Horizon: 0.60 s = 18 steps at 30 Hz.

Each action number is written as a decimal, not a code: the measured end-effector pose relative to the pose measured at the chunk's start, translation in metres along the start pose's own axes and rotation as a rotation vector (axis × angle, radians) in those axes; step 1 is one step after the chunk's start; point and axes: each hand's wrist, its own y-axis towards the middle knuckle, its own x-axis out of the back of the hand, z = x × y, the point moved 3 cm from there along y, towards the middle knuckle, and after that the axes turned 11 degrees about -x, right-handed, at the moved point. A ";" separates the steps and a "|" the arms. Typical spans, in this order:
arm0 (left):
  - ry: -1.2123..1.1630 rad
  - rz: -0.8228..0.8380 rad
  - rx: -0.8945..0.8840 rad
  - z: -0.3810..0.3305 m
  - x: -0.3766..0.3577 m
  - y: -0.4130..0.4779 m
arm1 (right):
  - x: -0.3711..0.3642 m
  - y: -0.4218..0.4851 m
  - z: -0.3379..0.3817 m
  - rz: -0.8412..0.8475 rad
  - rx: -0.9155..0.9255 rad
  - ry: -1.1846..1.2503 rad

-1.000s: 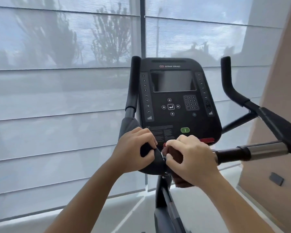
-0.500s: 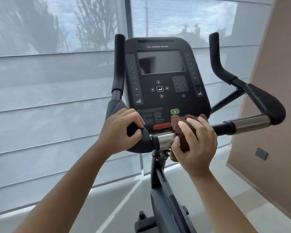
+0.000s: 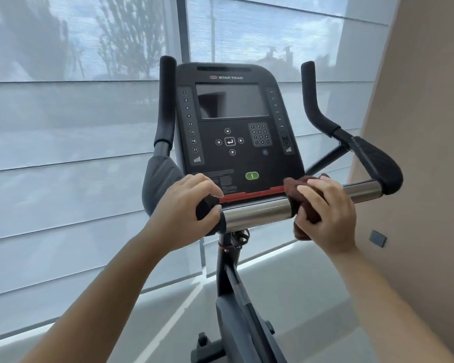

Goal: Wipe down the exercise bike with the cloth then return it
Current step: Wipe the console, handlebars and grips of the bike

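I am standing at the exercise bike, facing its console. Just under the console, my left hand is gripping the black end of the handlebar. My right hand is closing around the brown cloth, which is wrapping the handlebar below the console's right corner, beside the shiny metal part.

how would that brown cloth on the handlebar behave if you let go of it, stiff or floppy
Probably floppy: the crumpled brown cloth bunches and wraps around the shiny metal handlebar tube under the right hand. It looks light, and its lower end hangs limp, so it would likely slip off the smooth tube.
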 end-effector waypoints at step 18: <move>0.078 -0.102 0.129 -0.073 -0.108 0.071 | 0.018 0.022 -0.076 0.159 -0.242 0.017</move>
